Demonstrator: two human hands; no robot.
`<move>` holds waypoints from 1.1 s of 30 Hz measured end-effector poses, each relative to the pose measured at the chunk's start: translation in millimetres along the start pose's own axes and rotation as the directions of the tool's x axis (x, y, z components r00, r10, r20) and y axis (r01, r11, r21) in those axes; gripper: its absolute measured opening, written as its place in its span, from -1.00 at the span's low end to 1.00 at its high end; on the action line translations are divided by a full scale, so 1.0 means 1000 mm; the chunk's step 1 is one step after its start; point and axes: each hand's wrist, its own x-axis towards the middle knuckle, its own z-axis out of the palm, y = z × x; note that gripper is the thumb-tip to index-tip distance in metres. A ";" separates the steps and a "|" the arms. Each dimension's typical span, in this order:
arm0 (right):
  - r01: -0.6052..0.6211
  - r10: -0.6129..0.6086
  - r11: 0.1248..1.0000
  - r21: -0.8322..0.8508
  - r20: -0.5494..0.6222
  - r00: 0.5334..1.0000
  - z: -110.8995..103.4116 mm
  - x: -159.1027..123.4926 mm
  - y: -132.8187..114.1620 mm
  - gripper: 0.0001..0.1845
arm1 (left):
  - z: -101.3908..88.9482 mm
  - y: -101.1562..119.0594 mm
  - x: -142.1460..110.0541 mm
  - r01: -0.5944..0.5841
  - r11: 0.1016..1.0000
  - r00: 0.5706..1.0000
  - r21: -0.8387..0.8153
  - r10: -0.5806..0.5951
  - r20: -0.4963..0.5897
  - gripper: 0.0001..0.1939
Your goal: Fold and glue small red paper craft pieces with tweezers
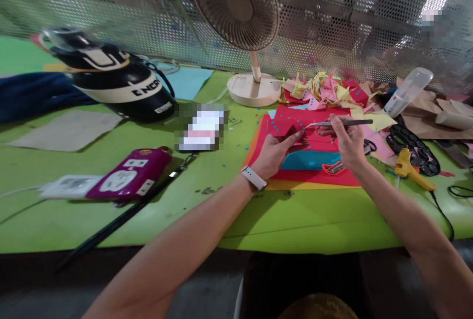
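Observation:
My left hand (271, 153) pinches a folded piece of red paper (281, 131) dotted with small blue spots. Tweezers (357, 122) are gripped in my right hand (348, 141), their tips at a blue dot by the red paper's right edge. Whether the tips hold that dot is too small to tell. Beneath both hands lie red sheets (318, 177) over an orange one. A blue paper piece (303, 160) rests on them, beside a small orange-rimmed tool with a metal part (333, 168), near my right wrist.
Folded paper shapes (325, 90) are heaped behind my hands, near a fan (254, 91). To the right are a yellow glue gun (408, 169) and a clear bottle (408, 92). A phone (202, 129), purple power bank (129, 174) and big black bottle (125, 85) stand or lie left.

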 end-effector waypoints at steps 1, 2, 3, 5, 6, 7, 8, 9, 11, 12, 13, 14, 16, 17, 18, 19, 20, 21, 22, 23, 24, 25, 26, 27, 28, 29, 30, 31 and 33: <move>0.003 -0.003 1.000 -0.008 -0.002 1.000 0.000 0.000 0.000 -0.63 | 0.000 0.000 0.000 -0.003 1.000 1.000 -0.006 0.003 0.001 -0.73; 0.004 -0.004 1.000 -0.020 -0.006 1.000 -0.001 0.000 0.000 -0.63 | 0.001 0.001 0.000 -0.009 1.000 1.000 -0.013 0.009 0.001 -0.72; 0.004 -0.005 0.999 -0.032 -0.011 1.000 -0.001 0.001 0.001 -0.63 | 0.001 0.001 0.000 -0.014 1.000 1.000 -0.019 0.014 -0.002 -0.72; 0.010 -0.011 0.999 -0.045 -0.013 1.000 -0.002 0.001 0.002 -0.62 | 0.002 0.001 0.000 -0.021 0.999 1.000 -0.028 0.020 -0.007 -0.70; 0.018 -0.018 0.999 -0.043 -0.008 1.000 -0.002 0.002 0.002 -0.61 | 0.002 0.001 0.000 -0.024 0.999 1.000 -0.031 0.023 -0.010 -0.70; 0.026 -0.026 0.999 -0.038 -0.001 1.000 -0.002 0.002 0.003 -0.61 | 0.002 0.001 0.000 -0.027 0.999 1.000 -0.033 0.026 -0.013 -0.69; 0.034 -0.033 0.999 -0.034 0.007 0.999 -0.002 0.002 0.004 -0.60 | 0.002 0.000 0.000 -0.029 0.999 0.999 -0.032 0.028 -0.016 -0.69; 0.039 -0.039 0.999 -0.034 0.014 0.999 -0.002 0.002 0.004 -0.60 | 0.002 0.000 0.001 -0.032 0.999 0.999 -0.031 0.031 -0.020 -0.68; 0.041 -0.040 0.998 -0.045 0.023 0.999 -0.002 0.002 0.004 -0.60 | 0.001 -0.002 0.001 -0.036 0.999 0.999 -0.025 0.036 -0.023 -0.69; 0.039 -0.037 0.998 -0.050 0.026 0.999 -0.001 0.002 0.004 -0.60 | 0.001 -0.002 0.001 -0.037 0.999 0.999 -0.023 0.037 -0.022 -0.69; 0.036 -0.035 0.998 -0.051 0.029 0.999 -0.001 0.002 0.003 -0.60 | 0.001 -0.003 0.002 -0.037 0.999 0.999 -0.022 0.036 -0.020 -0.69; 0.034 -0.033 0.998 -0.050 0.031 0.999 0.000 0.002 0.003 -0.61 | 0.001 -0.003 0.002 -0.038 0.999 0.999 -0.023 0.038 -0.019 -0.69; 0.032 -0.030 0.999 -0.043 0.034 0.999 0.000 0.001 0.002 -0.62 | 0.001 -0.002 0.002 -0.040 0.999 0.999 -0.023 0.039 -0.015 -0.70; 0.031 -0.030 0.999 -0.040 0.035 0.999 0.001 0.001 0.001 -0.62 | 0.001 -0.002 0.001 -0.040 0.999 0.999 -0.022 0.039 -0.012 -0.71; 0.031 -0.029 0.999 -0.039 0.036 0.999 0.001 0.001 0.001 -0.62 | 0.001 -0.002 0.001 -0.039 0.999 0.999 -0.021 0.039 -0.008 -0.71; 0.030 -0.028 0.999 -0.040 0.038 0.999 0.001 0.001 0.001 -0.62 | 0.001 -0.001 0.001 -0.039 0.999 0.999 -0.020 0.039 -0.005 -0.72; 0.029 -0.028 0.999 -0.040 0.040 0.999 0.001 0.001 0.001 -0.61 | 0.001 -0.001 0.001 -0.038 0.999 0.999 -0.017 0.038 -0.002 -0.72; 0.029 -0.028 0.999 -0.039 0.042 0.999 0.001 0.001 0.001 -0.61 | 0.001 0.000 0.001 -0.037 0.999 0.999 -0.014 0.037 0.001 -0.72; 0.029 -0.027 0.999 -0.040 0.043 0.999 0.001 0.001 0.001 -0.60 | 0.002 0.000 0.001 -0.037 0.999 0.999 -0.011 0.037 0.002 -0.72; 0.028 -0.027 0.999 -0.043 0.044 0.999 0.001 0.001 0.001 -0.60 | 0.002 0.000 0.001 -0.039 0.999 0.999 -0.010 0.039 0.001 -0.72; 0.028 -0.026 0.999 -0.046 0.045 0.999 0.001 0.001 0.001 -0.60 | 0.001 0.000 0.001 -0.041 0.999 0.999 -0.010 0.041 -0.001 -0.72; 0.028 -0.026 0.998 -0.051 0.047 0.999 0.001 0.001 0.001 -0.60 | 0.001 0.000 0.001 -0.045 0.999 0.999 -0.012 0.045 -0.005 -0.72; 0.027 -0.024 0.998 -0.058 0.050 0.998 0.000 0.001 0.001 -0.60 | 0.001 -0.001 0.001 -0.049 0.999 0.999 -0.016 0.048 -0.010 -0.72; 0.027 -0.024 0.998 -0.064 0.051 0.998 0.001 0.001 0.001 -0.60 | 0.001 -0.001 0.001 -0.051 0.999 0.999 -0.019 0.050 -0.016 -0.73; 0.028 -0.024 0.997 -0.068 0.053 0.998 0.001 0.000 0.000 -0.61 | 0.000 -0.002 0.002 -0.050 0.999 0.999 -0.018 0.049 -0.021 -0.73; 0.029 -0.025 0.997 -0.069 0.053 0.998 0.001 0.000 0.000 -0.61 | 0.000 -0.002 0.002 -0.047 0.999 0.999 -0.016 0.046 -0.023 -0.74; 0.030 -0.027 0.997 -0.067 0.053 0.998 0.001 0.000 0.000 -0.62 | -0.001 -0.003 0.002 -0.043 0.999 0.999 -0.013 0.042 -0.024 -0.75; 0.032 -0.029 0.997 -0.064 0.054 0.998 0.002 -0.001 -0.001 -0.62 | -0.001 -0.003 0.002 -0.040 0.999 0.999 -0.010 0.040 -0.024 -0.76; 0.036 -0.033 0.998 -0.058 0.060 0.998 0.002 -0.002 -0.001 -0.63 | -0.001 -0.003 0.002 -0.042 0.999 0.999 -0.010 0.041 -0.022 -0.78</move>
